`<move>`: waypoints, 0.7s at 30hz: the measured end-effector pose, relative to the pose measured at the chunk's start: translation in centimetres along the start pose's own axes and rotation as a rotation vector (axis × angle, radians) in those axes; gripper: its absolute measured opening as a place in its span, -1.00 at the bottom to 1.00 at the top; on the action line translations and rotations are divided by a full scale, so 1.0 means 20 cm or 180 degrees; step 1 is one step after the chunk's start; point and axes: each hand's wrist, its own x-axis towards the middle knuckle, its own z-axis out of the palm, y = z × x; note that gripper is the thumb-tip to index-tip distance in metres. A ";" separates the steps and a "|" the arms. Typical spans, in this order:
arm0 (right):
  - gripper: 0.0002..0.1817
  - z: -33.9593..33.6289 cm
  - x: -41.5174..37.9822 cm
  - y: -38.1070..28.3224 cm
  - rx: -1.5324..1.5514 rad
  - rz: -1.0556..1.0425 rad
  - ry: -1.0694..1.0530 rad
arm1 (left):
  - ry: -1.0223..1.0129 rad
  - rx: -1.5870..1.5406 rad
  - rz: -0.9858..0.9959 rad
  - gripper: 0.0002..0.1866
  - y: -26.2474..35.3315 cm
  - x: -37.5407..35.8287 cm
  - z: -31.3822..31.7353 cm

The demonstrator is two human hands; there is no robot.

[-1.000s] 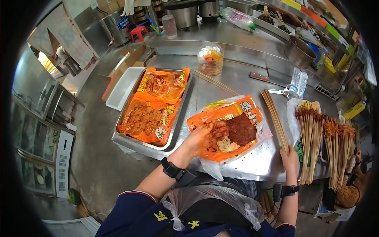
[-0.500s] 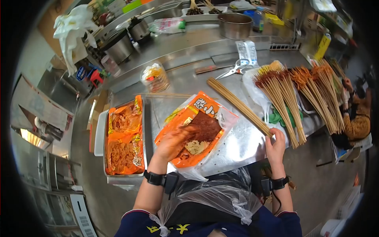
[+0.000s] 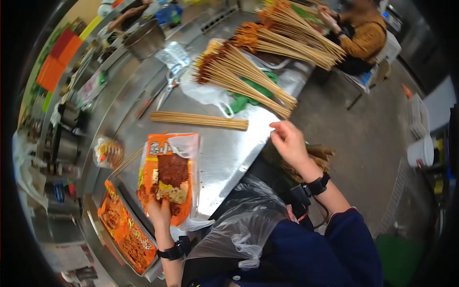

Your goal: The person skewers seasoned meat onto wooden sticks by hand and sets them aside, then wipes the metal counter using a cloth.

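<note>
My left hand (image 3: 157, 206) lies over the lower left part of an opened orange packet (image 3: 149, 165). Its fingers look spread, and their tips are coated in red. Inside the packet are a dark red-brown crumbly seasoning (image 3: 173, 170) and a pale yellowish patch (image 3: 174, 193). Beyond the table's front edge, my right hand (image 3: 290, 146) hangs in the air, fingers loosely bent and apart, with nothing visible in them. A bundle of bare bamboo skewers (image 3: 200, 120) rests on the steel table (image 3: 229, 148), apart from that hand. Left of the packet, a metal tray (image 3: 125, 260) holds orange bags of reddish food (image 3: 136, 246).
Loaded skewers (image 3: 239, 79) lie on a white plastic bag (image 3: 203, 93) beside a green cloth (image 3: 251, 93); orange-topped skewers (image 3: 287, 43) sit farther back. Scissors (image 3: 168, 88) and a clear jar (image 3: 107, 152) stand nearby. Another person (image 3: 361, 36) sits at the far right.
The view has swung to the right. My right hand has come away from the skewer bundle's end. My left hand has shifted to the packet's lower left side.
</note>
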 end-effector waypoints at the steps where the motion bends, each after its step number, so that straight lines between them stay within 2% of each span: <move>1: -0.80 -0.06 0.00 0.02 0.0190 0.0034 0.0260 | 0.0285 0.0525 0.0477 -0.59 -0.08 0.01 0.00; 4: -0.81 -0.35 -0.06 0.03 -0.0001 0.0338 0.0807 | 0.0295 0.0449 0.0561 -0.61 -0.18 0.05 -0.01; 6: -0.81 -0.55 -0.13 0.09 0.0205 0.0468 0.1117 | 0.0298 -0.0421 0.0767 -0.63 -0.22 0.05 -0.01; 9: -0.79 -0.80 -0.27 0.15 0.0435 0.0930 0.1610 | 0.0351 -0.0806 0.0696 -0.67 -0.21 0.06 0.00; 10: -0.79 -0.86 -0.31 0.17 0.0436 0.0900 0.1587 | 0.0298 -0.1136 0.0640 -0.68 -0.20 0.06 0.00; 12: -0.81 -0.93 -0.39 0.22 0.0497 0.1215 0.1787 | 0.0344 -0.0976 0.0642 -0.67 -0.21 0.04 0.00; 15: -0.83 -0.91 -0.45 0.25 0.0467 0.1409 0.1611 | 0.0422 -0.0934 0.0556 -0.67 -0.19 0.00 -0.02; 18: -0.86 -0.85 -0.46 0.28 0.0402 0.1312 0.1388 | 0.0381 -0.0894 0.0603 -0.66 -0.21 -0.01 -0.03; 21: -0.86 -0.78 -0.42 0.23 0.0230 0.1203 0.1157 | 0.0394 -0.0518 0.0883 -0.62 -0.30 0.02 -0.04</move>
